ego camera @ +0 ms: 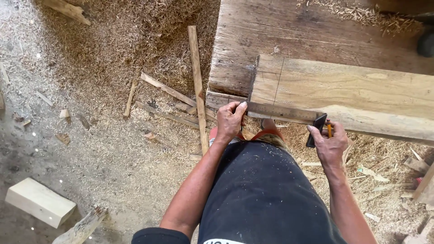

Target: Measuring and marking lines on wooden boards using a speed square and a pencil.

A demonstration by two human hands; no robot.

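A pale wooden plank [352, 90] lies on a rough workbench [271, 31], its near edge facing me. A metal try square [280, 112] with a black stock rests along that edge. My left hand [229, 121] pinches the free end of the steel blade near the plank's left corner. My right hand [329, 143] grips the black stock and also holds an orange pencil [329, 130] between the fingers. Pencil lines cross the plank's left end.
Sawdust and shavings cover the floor. Thin wood strips [197, 81] and offcuts lie left of the bench. A pale wooden block [40, 201] sits at the lower left. More scraps lie at the lower right [420, 180].
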